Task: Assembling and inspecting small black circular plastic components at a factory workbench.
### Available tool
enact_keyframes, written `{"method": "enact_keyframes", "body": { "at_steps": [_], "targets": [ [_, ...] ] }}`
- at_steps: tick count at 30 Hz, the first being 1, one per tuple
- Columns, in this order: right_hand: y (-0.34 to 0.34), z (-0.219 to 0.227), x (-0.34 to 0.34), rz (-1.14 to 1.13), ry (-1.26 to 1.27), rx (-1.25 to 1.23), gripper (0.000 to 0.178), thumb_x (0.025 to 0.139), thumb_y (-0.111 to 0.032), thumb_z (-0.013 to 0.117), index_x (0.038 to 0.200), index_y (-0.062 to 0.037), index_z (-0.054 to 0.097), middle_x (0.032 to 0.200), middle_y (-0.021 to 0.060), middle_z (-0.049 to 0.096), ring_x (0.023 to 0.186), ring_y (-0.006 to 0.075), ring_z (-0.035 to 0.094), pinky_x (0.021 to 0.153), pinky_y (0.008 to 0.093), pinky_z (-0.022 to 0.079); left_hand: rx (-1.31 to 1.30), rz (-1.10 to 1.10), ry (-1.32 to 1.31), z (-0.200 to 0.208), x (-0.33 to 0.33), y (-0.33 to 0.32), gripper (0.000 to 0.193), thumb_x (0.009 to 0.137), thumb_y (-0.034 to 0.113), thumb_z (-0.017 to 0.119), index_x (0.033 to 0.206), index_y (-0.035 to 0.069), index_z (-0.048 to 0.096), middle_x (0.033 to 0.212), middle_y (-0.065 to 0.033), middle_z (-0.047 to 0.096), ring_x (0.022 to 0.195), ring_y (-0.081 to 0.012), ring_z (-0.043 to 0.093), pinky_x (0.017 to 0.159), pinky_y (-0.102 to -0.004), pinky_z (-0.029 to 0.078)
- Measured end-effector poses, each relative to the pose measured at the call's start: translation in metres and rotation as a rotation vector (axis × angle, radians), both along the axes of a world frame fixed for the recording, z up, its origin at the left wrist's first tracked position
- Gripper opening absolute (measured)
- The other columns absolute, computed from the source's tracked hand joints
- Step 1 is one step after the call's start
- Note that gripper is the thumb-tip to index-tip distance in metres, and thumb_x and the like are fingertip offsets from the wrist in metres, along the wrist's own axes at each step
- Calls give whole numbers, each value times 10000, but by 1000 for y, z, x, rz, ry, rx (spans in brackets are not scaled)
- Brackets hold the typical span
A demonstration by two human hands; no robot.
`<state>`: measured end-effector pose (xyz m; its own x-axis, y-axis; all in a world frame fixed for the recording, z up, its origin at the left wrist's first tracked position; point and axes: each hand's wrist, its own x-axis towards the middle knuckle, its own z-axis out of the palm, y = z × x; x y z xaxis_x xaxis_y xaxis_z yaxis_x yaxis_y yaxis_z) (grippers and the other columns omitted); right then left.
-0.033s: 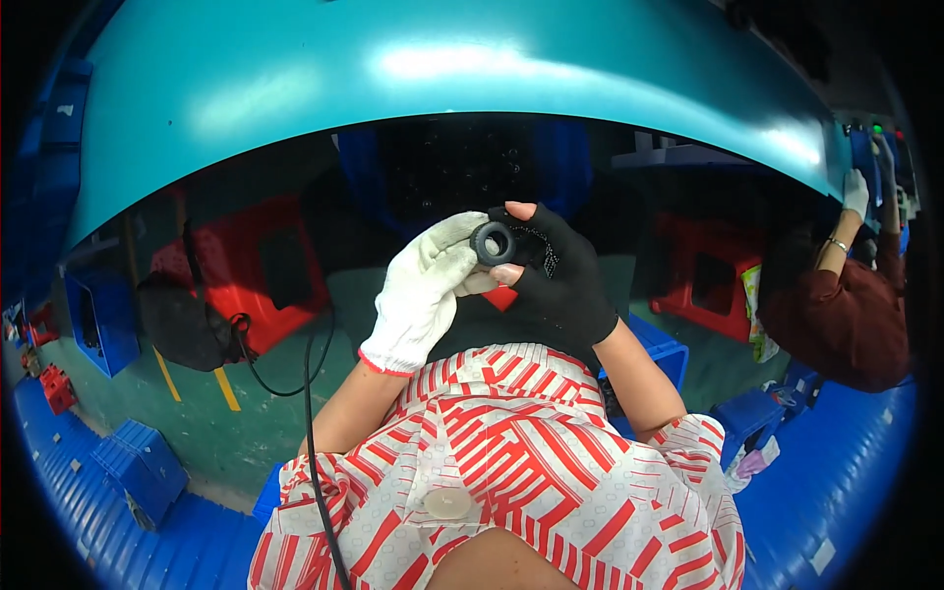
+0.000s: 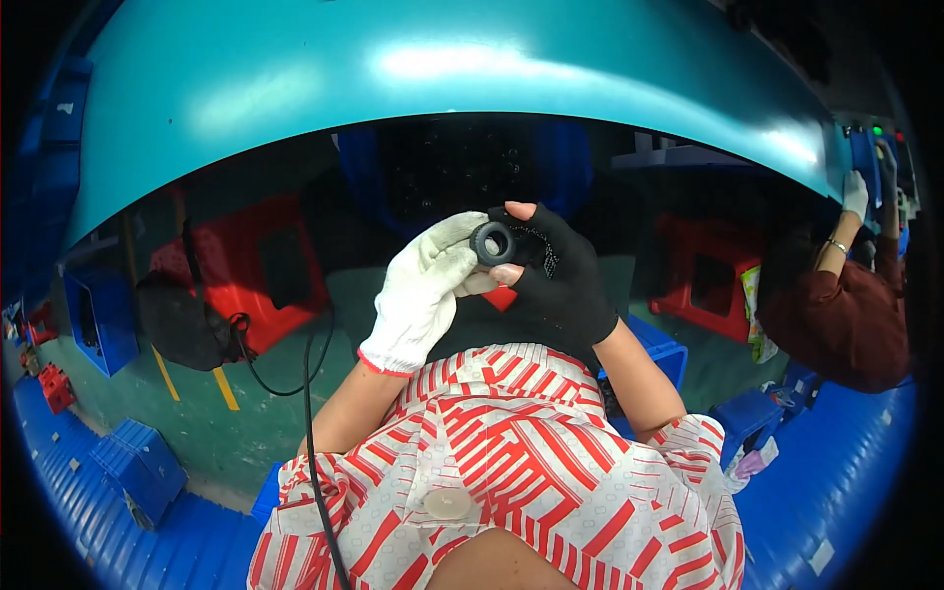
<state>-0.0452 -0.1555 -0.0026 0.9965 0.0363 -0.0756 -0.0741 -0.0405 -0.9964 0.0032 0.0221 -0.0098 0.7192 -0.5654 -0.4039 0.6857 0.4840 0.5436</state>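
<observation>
In front of my chest I hold a small black ring [image 2: 479, 243] with a ridged outer edge, its round opening facing me. My left hand [image 2: 423, 285], in a white knit glove with a red cuff edge, is closed on the ring's left side. From the right, my right hand [image 2: 563, 278], in a black glove that leaves the thumb and a fingertip bare, grips it too. The bare tips show above and below the ring. Dark material behind the ring merges with the black glove, so its far side cannot be made out.
A shiny teal table [image 2: 295, 79] spans the far side. Below its edge, a blue bin [image 2: 369, 172] holds dark pieces. Red stools [image 2: 231, 265] stand at both sides. A black cable [image 2: 309, 413] runs down past my left arm. Another person [image 2: 846, 320] works at the right.
</observation>
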Motion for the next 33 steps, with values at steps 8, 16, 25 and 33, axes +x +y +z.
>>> {"method": "enact_keyframes", "body": {
  "at_steps": [8,16,25,33],
  "targets": [
    [2,6,5,-4,-205,-332,504,760,-78,709,1229,-29,529,1144,157,590,1000,275,607,823,337,498,47,21,22,6,3,-2,377,859,72,633,1209,-15,523,1069,-122,620,946,-210,638,784,-347,575],
    [-19,82,59,-33,-701,-753,285,752,-139,722,1010,-47,645,929,119,665,798,292,638,684,357,504,29,2,55,8,9,4,381,853,19,600,1219,-38,508,1012,-122,629,878,-201,661,766,-298,575],
    [-64,89,202,-282,-579,-971,260,808,-138,687,1059,-86,643,994,87,644,777,198,642,693,297,496,48,29,27,4,11,7,381,863,24,594,1218,-70,493,992,-134,626,870,-195,660,744,-299,590],
    [-79,89,213,-267,-391,-1152,329,779,-303,705,1035,-99,664,983,79,635,822,222,637,743,328,488,100,55,31,-2,15,10,376,851,87,631,1189,-41,527,952,-115,641,829,-226,665,709,-326,590]
  ]
}}
